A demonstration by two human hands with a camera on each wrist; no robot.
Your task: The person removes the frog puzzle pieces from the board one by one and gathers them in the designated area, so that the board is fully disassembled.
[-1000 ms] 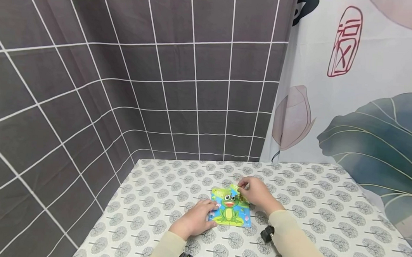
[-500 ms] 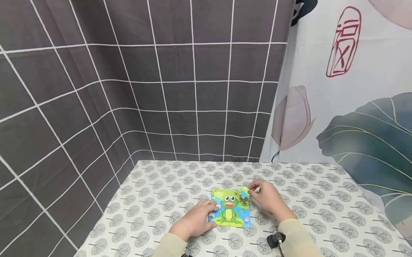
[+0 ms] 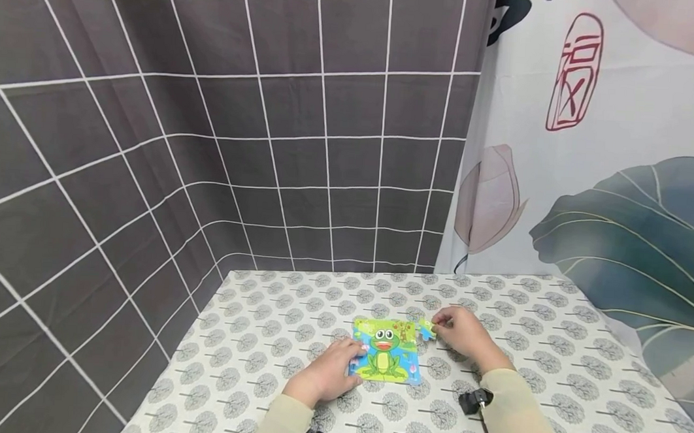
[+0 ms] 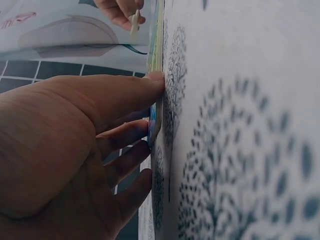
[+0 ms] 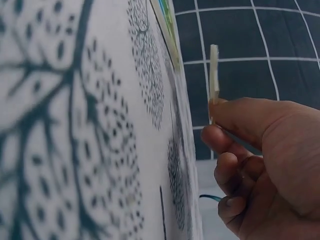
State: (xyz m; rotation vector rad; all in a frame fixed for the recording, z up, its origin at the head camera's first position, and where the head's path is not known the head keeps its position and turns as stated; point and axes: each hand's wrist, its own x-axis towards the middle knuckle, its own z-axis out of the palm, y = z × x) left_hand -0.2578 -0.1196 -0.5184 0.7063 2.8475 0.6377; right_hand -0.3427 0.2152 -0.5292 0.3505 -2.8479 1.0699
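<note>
A square jigsaw puzzle [image 3: 384, 362] with a green frog on it lies flat on the table. My left hand [image 3: 334, 371] rests at its left side in the head view; thumb and fingertips touch the puzzle there, with the fingers fairly straight. To the puzzle's upper right, my right hand [image 3: 463, 332] pinches a small blue and yellow-green puzzle piece [image 3: 427, 330] between thumb and forefinger. Seen edge-on in the right wrist view, that piece [image 5: 214, 72] is held off the cloth and apart from the puzzle. Its printed face is hidden there.
A white cloth with grey trees covers the table [image 3: 296, 292]. Behind it hangs a dark curtain [image 3: 303, 162] with white grid lines, and to the right a white curtain [image 3: 524, 88] with leaf and flower prints. Each wrist carries a black camera [image 3: 475, 401].
My right hand has moved right with the puzzle piece, from over the puzzle's upper edge to beside its upper right corner. My left hand stays on the puzzle.
</note>
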